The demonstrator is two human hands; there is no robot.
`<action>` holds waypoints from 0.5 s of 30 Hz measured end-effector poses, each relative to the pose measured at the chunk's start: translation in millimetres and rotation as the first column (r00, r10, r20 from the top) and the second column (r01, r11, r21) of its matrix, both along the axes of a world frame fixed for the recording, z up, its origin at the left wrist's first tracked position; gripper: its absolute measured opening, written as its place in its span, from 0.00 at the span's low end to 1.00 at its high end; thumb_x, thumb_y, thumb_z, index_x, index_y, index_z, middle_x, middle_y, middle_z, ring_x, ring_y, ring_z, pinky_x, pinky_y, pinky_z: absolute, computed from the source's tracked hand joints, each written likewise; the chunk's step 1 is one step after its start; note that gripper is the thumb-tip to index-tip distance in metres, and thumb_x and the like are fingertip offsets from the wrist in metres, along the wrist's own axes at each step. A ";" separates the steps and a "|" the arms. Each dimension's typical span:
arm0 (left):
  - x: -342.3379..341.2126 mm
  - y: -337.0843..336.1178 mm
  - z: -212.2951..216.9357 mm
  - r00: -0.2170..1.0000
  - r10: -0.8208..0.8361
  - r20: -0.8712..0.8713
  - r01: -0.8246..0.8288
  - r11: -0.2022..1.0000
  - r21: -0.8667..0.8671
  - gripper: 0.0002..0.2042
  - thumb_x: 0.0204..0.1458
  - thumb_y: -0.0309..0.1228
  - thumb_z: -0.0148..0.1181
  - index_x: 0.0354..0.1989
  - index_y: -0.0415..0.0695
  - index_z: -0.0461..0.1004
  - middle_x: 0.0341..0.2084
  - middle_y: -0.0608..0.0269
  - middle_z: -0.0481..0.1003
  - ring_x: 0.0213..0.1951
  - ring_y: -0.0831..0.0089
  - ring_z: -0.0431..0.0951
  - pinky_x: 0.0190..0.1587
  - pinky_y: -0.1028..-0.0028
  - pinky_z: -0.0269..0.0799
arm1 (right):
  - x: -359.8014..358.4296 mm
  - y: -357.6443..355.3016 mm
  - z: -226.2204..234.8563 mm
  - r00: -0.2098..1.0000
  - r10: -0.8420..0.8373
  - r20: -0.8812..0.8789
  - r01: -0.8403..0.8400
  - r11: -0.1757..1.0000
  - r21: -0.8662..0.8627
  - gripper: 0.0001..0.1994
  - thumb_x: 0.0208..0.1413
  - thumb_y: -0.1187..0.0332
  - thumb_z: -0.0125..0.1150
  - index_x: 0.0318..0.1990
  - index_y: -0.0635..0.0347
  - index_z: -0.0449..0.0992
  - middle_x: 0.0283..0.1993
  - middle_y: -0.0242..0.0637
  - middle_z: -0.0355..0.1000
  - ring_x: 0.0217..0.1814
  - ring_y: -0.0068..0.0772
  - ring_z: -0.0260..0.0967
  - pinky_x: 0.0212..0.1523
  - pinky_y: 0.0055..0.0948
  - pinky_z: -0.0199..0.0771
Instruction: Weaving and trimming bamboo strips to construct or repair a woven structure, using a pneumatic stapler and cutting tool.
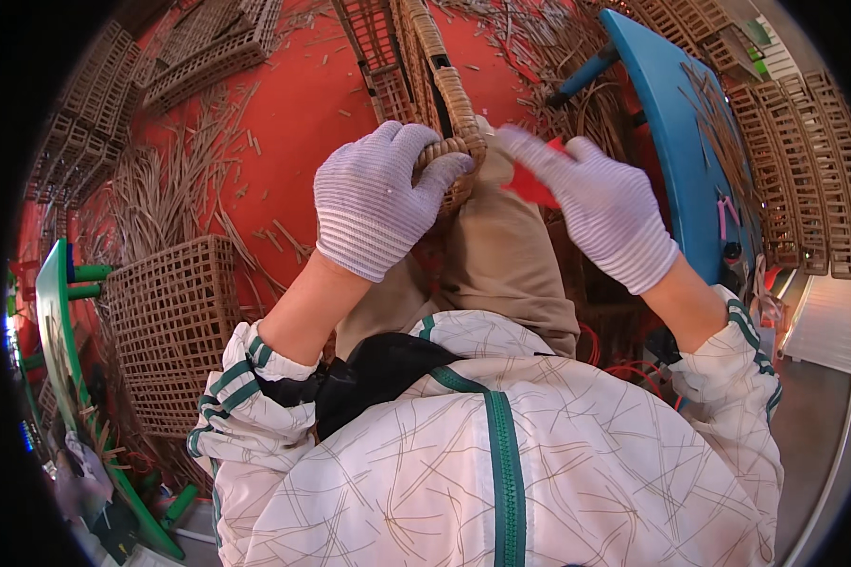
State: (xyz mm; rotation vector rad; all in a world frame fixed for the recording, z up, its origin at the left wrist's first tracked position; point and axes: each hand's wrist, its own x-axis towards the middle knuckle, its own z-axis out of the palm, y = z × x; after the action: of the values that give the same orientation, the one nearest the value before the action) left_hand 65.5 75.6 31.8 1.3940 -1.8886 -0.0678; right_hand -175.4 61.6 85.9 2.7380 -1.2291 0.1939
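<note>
Gloved left hand [376, 203] clamping woven rattan handle [456, 113] over knee, steadying it for trimming. Right hand [607, 210] pinching red tool [531, 187] just beside weave, blurred. Lattice panel [172, 321] lying on red floor [303, 104], blue worktop [676, 142] right.

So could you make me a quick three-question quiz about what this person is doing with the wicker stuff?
1. True or false: the left hand wraps round the woven rattan handle.
2. What colour is the item in the right hand? A green, B red, C yellow.
3. Fill in: the lattice panel lies to the person's ____ on the red floor.

Key: 1 true. 2 B, the red item, blurred. 3 left.
</note>
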 end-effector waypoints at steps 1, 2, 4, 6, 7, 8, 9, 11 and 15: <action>0.1 0.8 0.1 1.000 -0.003 -0.003 0.003 1.000 -0.003 0.09 0.51 0.37 0.70 0.34 0.46 0.80 0.28 0.57 0.78 0.26 0.58 0.79 0.29 0.65 0.74 | 1.6 -0.3 -2.0 1.000 0.001 0.005 -0.001 1.000 0.003 0.27 0.62 0.70 0.56 0.69 0.32 0.68 0.30 0.39 0.69 0.25 0.41 0.73 0.26 0.34 0.77; 0.3 0.5 0.2 1.000 -0.003 0.003 0.003 1.000 0.000 0.09 0.51 0.37 0.70 0.34 0.46 0.80 0.28 0.57 0.78 0.26 0.58 0.79 0.29 0.65 0.74 | 2.9 -1.8 -4.6 0.999 0.012 -0.029 -0.013 1.000 -0.020 0.28 0.62 0.71 0.55 0.69 0.32 0.68 0.30 0.39 0.68 0.25 0.40 0.73 0.26 0.33 0.77; -0.5 -2.7 0.2 1.000 -0.016 -0.026 0.015 1.000 -0.015 0.09 0.51 0.36 0.70 0.35 0.46 0.80 0.28 0.57 0.78 0.27 0.58 0.79 0.29 0.65 0.74 | 1.2 -7.9 -15.1 0.998 0.062 -0.012 -0.063 0.995 -0.076 0.34 0.59 0.73 0.57 0.72 0.28 0.62 0.32 0.40 0.68 0.23 0.41 0.71 0.25 0.33 0.77; -1.1 -1.1 1.3 0.999 -0.016 -0.036 0.017 1.000 0.027 0.10 0.52 0.37 0.69 0.35 0.45 0.80 0.28 0.56 0.79 0.27 0.58 0.79 0.30 0.65 0.74 | 4.0 -7.4 -4.0 0.999 0.016 -0.041 -0.013 0.998 0.061 0.32 0.61 0.73 0.56 0.71 0.33 0.64 0.36 0.40 0.71 0.29 0.40 0.74 0.31 0.32 0.79; -1.8 -1.2 2.8 0.999 -0.011 -0.051 0.015 0.997 0.070 0.11 0.53 0.38 0.69 0.36 0.44 0.80 0.29 0.55 0.79 0.27 0.58 0.79 0.30 0.65 0.73 | 4.5 -6.9 1.4 0.997 -0.022 -0.080 0.037 0.979 0.198 0.29 0.62 0.72 0.56 0.71 0.38 0.65 0.41 0.41 0.75 0.35 0.40 0.78 0.38 0.31 0.81; -2.5 -3.1 6.4 0.999 -0.019 -0.045 0.022 0.998 0.065 0.11 0.53 0.38 0.69 0.36 0.44 0.80 0.29 0.55 0.79 0.27 0.58 0.79 0.30 0.65 0.73 | -1.1 -12.8 -2.8 0.997 -0.029 -0.074 0.043 0.980 0.193 0.29 0.62 0.72 0.56 0.71 0.38 0.65 0.41 0.41 0.75 0.35 0.40 0.78 0.38 0.31 0.81; -5.0 -6.2 11.1 0.998 -0.002 -0.056 0.012 0.984 0.177 0.13 0.55 0.41 0.67 0.36 0.43 0.80 0.27 0.56 0.78 0.26 0.61 0.79 0.30 0.66 0.73 | -13.4 -22.3 -11.8 0.960 0.006 0.281 -0.065 0.978 0.200 0.25 0.63 0.73 0.55 0.68 0.43 0.69 0.48 0.46 0.76 0.41 0.42 0.79 0.44 0.31 0.81; -4.5 -11.6 21.5 0.999 0.020 -0.050 -0.004 0.954 0.301 0.16 0.56 0.44 0.66 0.36 0.41 0.81 0.25 0.56 0.78 0.25 0.65 0.78 0.30 0.66 0.72 | -30.3 -23.8 -10.6 0.729 -0.163 0.665 -0.104 0.934 0.343 0.19 0.66 0.73 0.55 0.63 0.55 0.74 0.63 0.49 0.72 0.62 0.41 0.75 0.62 0.30 0.72; 1.4 -45.3 33.3 1.000 -0.012 -0.021 0.023 0.734 0.679 0.29 0.59 0.59 0.53 0.37 0.41 0.82 0.31 0.47 0.80 0.37 0.49 0.81 0.42 0.59 0.76 | -52.5 -16.7 -15.2 0.649 -0.322 0.690 -0.037 0.892 0.451 0.18 0.67 0.73 0.55 0.63 0.57 0.73 0.62 0.44 0.75 0.65 0.35 0.73 0.63 0.28 0.71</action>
State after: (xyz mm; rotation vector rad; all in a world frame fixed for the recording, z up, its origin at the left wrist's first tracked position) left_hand 66.8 30.3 65.1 1.8329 -1.9455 -0.8631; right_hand -228.0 45.0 70.6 2.9755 -1.8683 1.3227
